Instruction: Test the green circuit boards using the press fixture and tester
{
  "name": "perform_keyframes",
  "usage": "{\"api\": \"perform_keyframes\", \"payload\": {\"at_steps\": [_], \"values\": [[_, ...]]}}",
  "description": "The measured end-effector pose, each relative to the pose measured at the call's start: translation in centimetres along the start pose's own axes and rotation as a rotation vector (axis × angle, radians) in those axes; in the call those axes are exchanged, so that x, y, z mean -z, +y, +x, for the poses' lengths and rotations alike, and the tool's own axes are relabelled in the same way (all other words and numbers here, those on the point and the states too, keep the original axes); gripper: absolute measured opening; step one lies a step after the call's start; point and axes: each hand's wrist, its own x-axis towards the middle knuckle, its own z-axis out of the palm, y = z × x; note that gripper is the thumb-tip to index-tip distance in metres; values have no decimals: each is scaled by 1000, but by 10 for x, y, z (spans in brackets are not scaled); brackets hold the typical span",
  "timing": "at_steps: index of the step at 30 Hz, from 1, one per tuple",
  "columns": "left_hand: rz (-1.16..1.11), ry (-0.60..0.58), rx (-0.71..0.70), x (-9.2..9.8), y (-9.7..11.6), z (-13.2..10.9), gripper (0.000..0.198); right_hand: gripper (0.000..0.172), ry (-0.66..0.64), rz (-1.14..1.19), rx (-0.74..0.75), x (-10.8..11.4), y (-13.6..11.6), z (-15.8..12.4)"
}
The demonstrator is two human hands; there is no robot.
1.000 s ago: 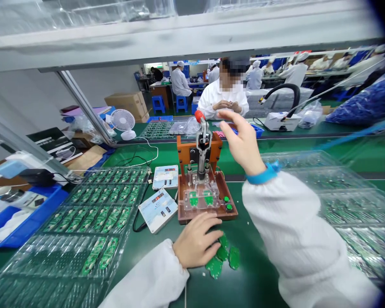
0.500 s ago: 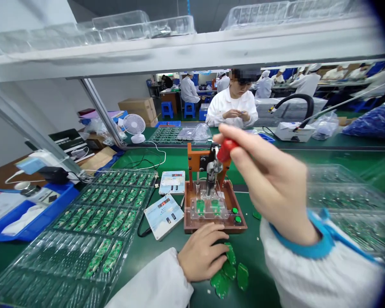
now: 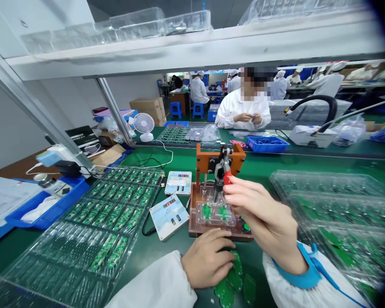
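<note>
My right hand point(image 3: 265, 214) has its fingers around the red handle point(image 3: 227, 178) of a toggle clamp, which is mounted on an orange frame point(image 3: 207, 161). The handle points downward. Under the clamp's plunger, a clear plastic plate point(image 3: 199, 214) lies over two green circuit boards point(image 3: 223, 212) on the brown base. Just in front of that base, my left hand point(image 3: 208, 259) rests palm down with loosely bent fingers. Its fingertips are at a small pile of green boards point(image 3: 224, 291) and hide part of it. Whether they pinch a board does not show.
To the left are two display boxes point(image 3: 169, 217) and a clear tray of circuit boards point(image 3: 83, 233). Clear trays point(image 3: 333, 214) are stacked at right. Across the bench a person in white point(image 3: 244, 112) works behind a blue bin point(image 3: 268, 144). A shelf point(image 3: 179, 47) crosses overhead.
My right hand has swung the red handle down and toward me. My left hand has stayed by the loose boards. The whole view has shifted slightly.
</note>
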Motion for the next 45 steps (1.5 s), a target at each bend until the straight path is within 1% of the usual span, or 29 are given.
{"api": "perform_keyframes", "payload": {"at_steps": [3,7,10,12,13,15,17,18,19,21,22,24,26,27,29,32,35,42,45], "values": [[4,17,-7,-1,-1,0,15,57,-26,12,-13,-1,8,-9],[-41,54,-2,-2,-1,2,14,58,-16,54,-18,-4,9,-9],[-170,144,31,5,4,8,17,59,5,110,-42,-5,9,-9],[-254,242,78,17,9,12,17,59,17,154,-63,-6,11,-11],[-277,291,108,27,10,15,17,59,24,173,-69,-7,11,-11],[-279,376,174,51,9,19,16,59,39,199,-73,-8,13,-12],[-228,391,279,79,-3,21,15,59,56,223,-70,-9,13,-12],[-187,352,354,93,-13,21,15,59,60,235,-73,-10,13,-12],[-140,277,442,107,-25,21,14,58,63,245,-77,-10,13,-12],[-44,63,577,129,-53,21,16,56,67,258,-86,-11,12,-12],[30,-56,625,137,-67,21,26,55,69,261,-89,-11,12,-11],[169,-329,744,146,-92,21,65,54,75,265,-94,-11,12,-10],[261,-572,835,147,-109,24,100,54,77,271,-93,-11,12,-9],[286,-664,860,146,-115,25,111,54,76,274,-91,-11,12,-9],[319,-777,865,142,-122,28,123,54,77,283,-82,-12,12,-8],[359,-862,847,139,-127,31,129,55,81,288,-78,-13,13,-9],[378,-902,840,138,-130,31,129,54,81,289,-87,-13,14,-10],[325,-900,862,135,-136,26,135,56,85,315,-79,-14,14,-10],[317,-905,850,138,-135,27,135,55,91,308,-82,-15,14,-9]]}}
